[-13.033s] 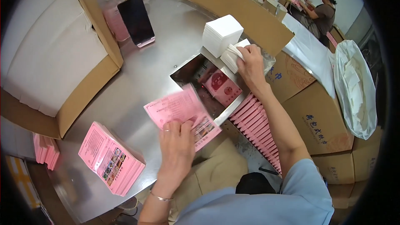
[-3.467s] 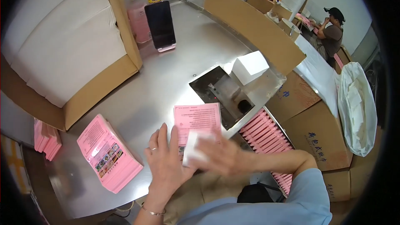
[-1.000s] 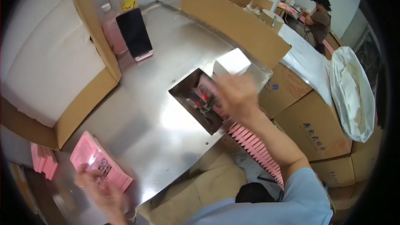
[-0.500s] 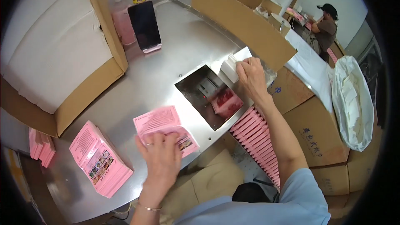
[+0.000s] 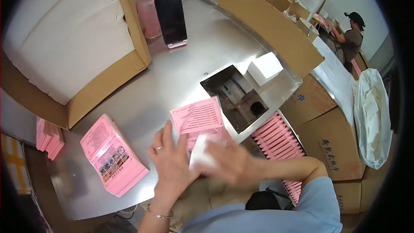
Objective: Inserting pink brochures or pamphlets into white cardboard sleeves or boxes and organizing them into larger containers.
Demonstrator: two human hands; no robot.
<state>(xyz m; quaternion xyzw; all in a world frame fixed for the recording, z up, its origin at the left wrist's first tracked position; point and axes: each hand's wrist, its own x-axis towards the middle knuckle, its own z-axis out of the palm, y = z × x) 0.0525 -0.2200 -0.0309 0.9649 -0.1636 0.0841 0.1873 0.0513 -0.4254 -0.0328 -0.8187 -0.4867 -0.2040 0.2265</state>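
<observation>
A small white packet sits at the near edge of the steel table, on a flat pink carton. The right hand, blurred, grips the packet. The left hand lies open, fingers spread, touching it. A stack of pink cartons lies just left.

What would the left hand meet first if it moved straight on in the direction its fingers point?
Probably the flat pink printed carton on the steel table: the left hand points up-right towards it. Depth is unclear.
</observation>
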